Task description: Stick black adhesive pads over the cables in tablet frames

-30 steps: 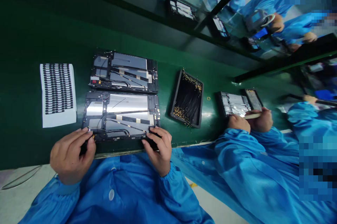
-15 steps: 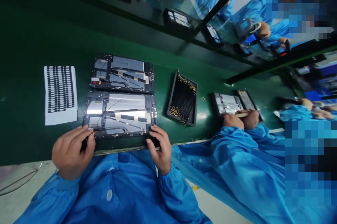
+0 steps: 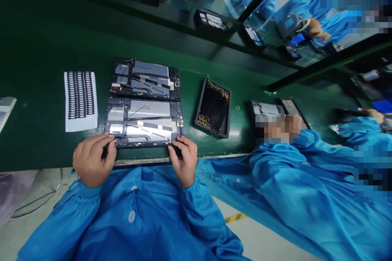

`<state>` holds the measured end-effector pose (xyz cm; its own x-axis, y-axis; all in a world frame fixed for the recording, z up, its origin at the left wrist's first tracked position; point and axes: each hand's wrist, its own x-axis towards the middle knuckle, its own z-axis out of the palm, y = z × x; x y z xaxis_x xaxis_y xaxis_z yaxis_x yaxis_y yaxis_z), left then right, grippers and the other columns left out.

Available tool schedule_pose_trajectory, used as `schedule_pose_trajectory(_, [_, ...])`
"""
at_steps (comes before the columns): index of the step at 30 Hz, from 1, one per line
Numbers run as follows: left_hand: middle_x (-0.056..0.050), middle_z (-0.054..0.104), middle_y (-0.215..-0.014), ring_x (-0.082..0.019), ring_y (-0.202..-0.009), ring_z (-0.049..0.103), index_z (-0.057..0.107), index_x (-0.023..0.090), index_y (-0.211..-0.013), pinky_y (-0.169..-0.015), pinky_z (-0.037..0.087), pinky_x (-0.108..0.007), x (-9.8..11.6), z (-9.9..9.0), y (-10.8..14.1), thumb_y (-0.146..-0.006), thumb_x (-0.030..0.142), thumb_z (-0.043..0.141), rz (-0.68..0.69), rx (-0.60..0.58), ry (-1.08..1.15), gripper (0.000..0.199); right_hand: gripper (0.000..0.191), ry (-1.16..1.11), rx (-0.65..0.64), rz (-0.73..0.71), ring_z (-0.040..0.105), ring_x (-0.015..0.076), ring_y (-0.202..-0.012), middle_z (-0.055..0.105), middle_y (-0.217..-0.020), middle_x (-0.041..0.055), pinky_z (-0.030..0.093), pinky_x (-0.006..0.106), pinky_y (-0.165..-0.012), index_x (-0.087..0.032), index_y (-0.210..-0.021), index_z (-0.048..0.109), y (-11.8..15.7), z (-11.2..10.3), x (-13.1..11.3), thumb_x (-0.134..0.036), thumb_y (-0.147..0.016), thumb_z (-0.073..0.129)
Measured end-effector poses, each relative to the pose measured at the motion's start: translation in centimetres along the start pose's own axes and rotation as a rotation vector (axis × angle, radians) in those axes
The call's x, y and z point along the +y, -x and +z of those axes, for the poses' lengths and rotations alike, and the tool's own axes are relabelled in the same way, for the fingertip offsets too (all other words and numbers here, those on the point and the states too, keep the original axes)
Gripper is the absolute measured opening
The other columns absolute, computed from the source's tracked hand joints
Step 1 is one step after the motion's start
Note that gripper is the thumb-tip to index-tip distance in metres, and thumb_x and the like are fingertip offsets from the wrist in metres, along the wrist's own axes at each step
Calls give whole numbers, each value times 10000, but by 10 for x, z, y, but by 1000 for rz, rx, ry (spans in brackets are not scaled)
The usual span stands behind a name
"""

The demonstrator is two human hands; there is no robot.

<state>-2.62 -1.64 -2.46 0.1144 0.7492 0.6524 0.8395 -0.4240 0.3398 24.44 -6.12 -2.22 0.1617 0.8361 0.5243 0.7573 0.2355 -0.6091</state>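
An opened tablet (image 3: 148, 110) lies in front of me, its inside up, with silvery battery cells, dark strips and a thin cable that arches loose above it. My left hand (image 3: 94, 159) grips its near left corner between thumb and fingers. At the near right corner, my right hand (image 3: 185, 161) holds the edge, thumb below and fingertips on top. Directly beyond it, a second opened tablet (image 3: 150, 68) lies against its far edge. The undersides of both tablets are hidden.
Left of the tablets lies a white sheet (image 3: 80, 125) with rows of black stickers. On the right stands a black tray (image 3: 227, 124) of thin black cables with gold-coloured ends. A co-worker's hand (image 3: 292, 125) is beside another device farther right. A shelf with more devices runs behind.
My view has shifted a little left, so everything appears farther right. A pale panel has come into view at the left edge. Both hands stay at the tablet's near corners.
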Motion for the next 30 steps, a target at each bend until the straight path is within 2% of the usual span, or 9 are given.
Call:
schedule_pose_trajectory(13, [-72,734,-1147,-274,-1064,689,678,240,-1100,-909,515,-423,0,2,3,-845,173,694,-24,0,8,264,85,20,70,-19,670,225,-1040,708,-1033,80,540,438,-937,-224,-993,712,-4,3,-2,-275,-934,677])
schedule_pose_trajectory(17, [-75,735,-1136,-272,-1070,682,683,240,-1083,-912,509,-419,1,1,3,-846,170,691,-34,2,16,246,178,34,66,-47,670,226,-1069,700,-1077,83,547,439,-949,-241,-1113,709,2,6,2,-241,-943,656])
schedule_pose_trajectory(21, [-83,737,-1122,-259,-1066,682,674,224,-1085,-918,509,-401,3,-1,1,-848,158,683,-12,5,23,246,370,142,27,-197,615,280,-1223,658,-1232,111,539,482,-973,-285,-1290,652,15,7,13,-200,-929,646])
schedule_pose_trajectory(24, [-83,736,-1123,-253,-1069,682,676,216,-1075,-927,506,-394,5,-2,1,-854,164,673,-25,-9,15,227,437,199,-17,-271,564,315,-1295,614,-1318,131,523,495,-988,-277,-1340,621,18,4,16,-215,-909,662])
schedule_pose_trajectory(30, [-77,741,-1105,-246,-1050,688,686,216,-1063,-914,506,-381,7,-3,0,-852,159,670,-25,7,14,219,375,208,-23,-160,604,283,-1171,637,-1172,93,463,508,-999,-299,-1289,639,11,-1,-5,-219,-922,654])
